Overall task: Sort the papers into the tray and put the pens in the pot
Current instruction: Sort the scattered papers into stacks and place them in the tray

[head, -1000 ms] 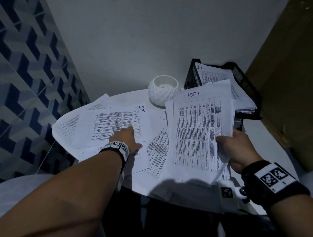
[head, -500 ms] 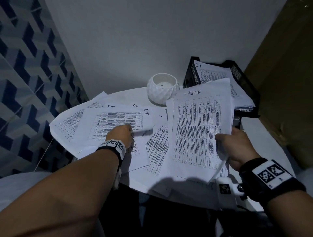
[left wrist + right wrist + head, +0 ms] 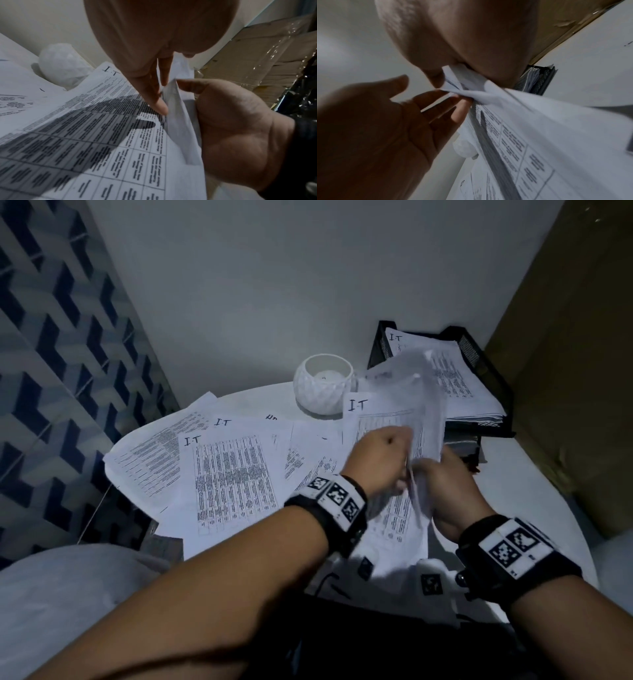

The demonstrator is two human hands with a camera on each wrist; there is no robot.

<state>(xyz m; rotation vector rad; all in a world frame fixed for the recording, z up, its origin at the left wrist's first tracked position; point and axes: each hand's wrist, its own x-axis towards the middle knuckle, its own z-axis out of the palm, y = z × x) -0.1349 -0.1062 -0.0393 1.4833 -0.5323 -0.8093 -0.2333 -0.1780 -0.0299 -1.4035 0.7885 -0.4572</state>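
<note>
My right hand point(image 3: 442, 484) pinches the lower edge of a stack of printed sheets point(image 3: 380, 422) above the table's right side; the front sheet is marked IT, and a sheet behind it is blurred. My left hand point(image 3: 394, 453) meets the stack from the left. Its straight fingers point(image 3: 159, 105) touch the sheets beside the right hand point(image 3: 231, 128). In the right wrist view the left hand point(image 3: 436, 102) shows an open palm, and the right thumb and fingers hold the paper edge point(image 3: 462, 79). The black mesh tray point(image 3: 479, 361) holds IT papers point(image 3: 455, 385). The white pot point(image 3: 323, 385) stands left of it. No pens show.
Several loose printed sheets point(image 3: 233, 474) lie fanned over the left half of the round white table point(image 3: 513, 481). A brown cardboard panel point(image 3: 565, 371) stands at the right, a white wall behind, and blue patterned tiles on the left.
My left hand has left the loose sheets and swung right to the held stack. An IT sheet now fronts the stack where the ADMIN sheet showed. The right hand has barely moved.
</note>
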